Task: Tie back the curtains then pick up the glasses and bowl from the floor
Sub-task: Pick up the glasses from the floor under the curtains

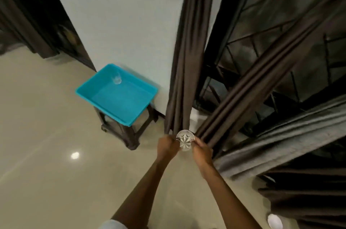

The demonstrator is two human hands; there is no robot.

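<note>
1. I took the blue tray [116, 95] on its dark stool [129, 135] as my landmark. To the right of the tray the dark curtains [184, 78] hung gathered into narrow bundles, with the window grille showing between them, so I judged the tying-back done or nearly so, though I could make out no tie.

2. One clear glass [116, 78] stood inside the tray near its far corner, so I reckoned at least one pick-up was finished.

3. Right of the tray and nearer to me than it, both hands met around a cut-pattern piece of glassware [185, 141], seen from above with a star pattern in its base. I could not tell whether it was a glass or the bowl, nor whether it rested on the floor [46, 153] or was just clear of it.

4. My left hand [167, 145] had its fingers [176, 139] curled in against the left side of the rim, pressed close together.

5. My right hand [201, 151] had its fingers [194, 140] wrapped against the right side, also close together, so the piece was pinched between the two hands.

6. What was left, as I judged it: carry this piece left to the tray and set it down beside the glass. A small white object [274, 221] lay far to the right of the tray at the curtain's foot; I could not tell what it was.
</note>
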